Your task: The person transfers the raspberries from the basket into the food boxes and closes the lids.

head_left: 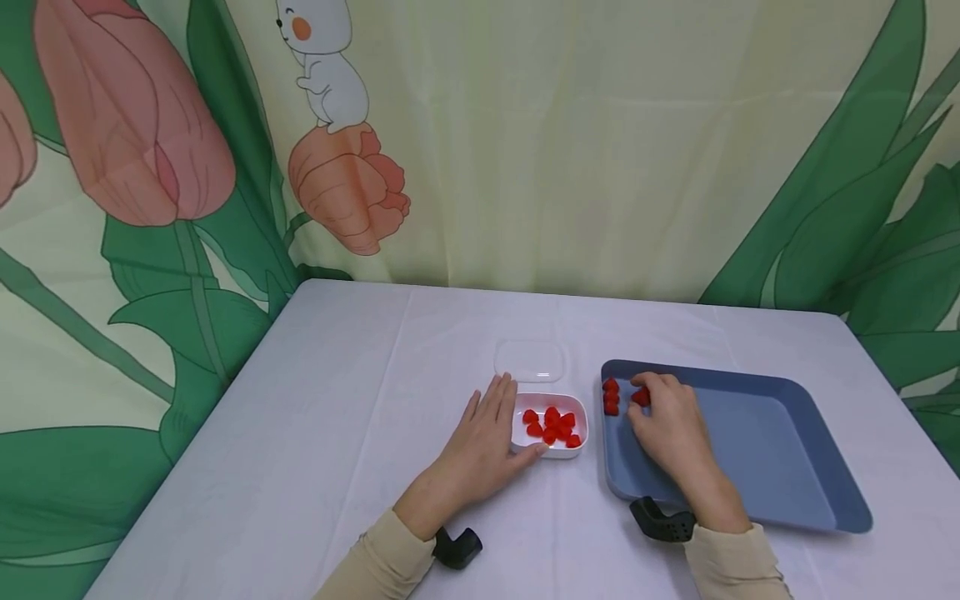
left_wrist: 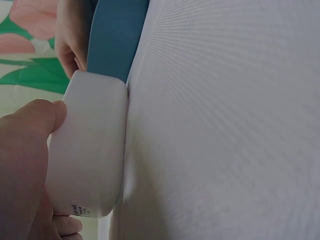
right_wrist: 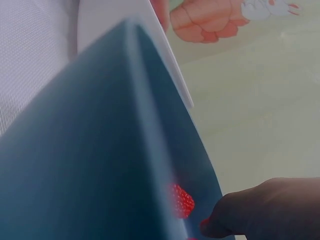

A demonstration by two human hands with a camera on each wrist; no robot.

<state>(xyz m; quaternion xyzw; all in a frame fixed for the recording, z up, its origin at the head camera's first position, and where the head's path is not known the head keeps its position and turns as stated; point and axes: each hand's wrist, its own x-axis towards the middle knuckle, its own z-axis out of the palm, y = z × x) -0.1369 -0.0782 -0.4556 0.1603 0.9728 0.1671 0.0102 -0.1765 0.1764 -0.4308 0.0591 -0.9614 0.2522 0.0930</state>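
Note:
My left hand (head_left: 480, 450) rests against the left side of a small white box (head_left: 578, 451), fingers straight and thumb along its near rim. In the left wrist view the thumb (left_wrist: 59, 116) touches the rim of the box (left_wrist: 92, 145). Several small red strawberry-like pieces (head_left: 552, 415) lie inside it. Over the left part of a blue tray (head_left: 757, 450), my right hand (head_left: 672, 425) pinches one red piece (head_left: 641, 397) between thumb and fingers. A short column of red pieces (head_left: 611, 398) lines the tray's left wall; one bumpy berry (right_wrist: 183, 201) shows in the right wrist view.
A clear lid (head_left: 529, 361) lies on the white-covered table (head_left: 315, 400) behind the box. The tray stands right of the box with a narrow gap between. Behind the table hangs a curtain (head_left: 555, 150) printed with flowers and a rabbit.

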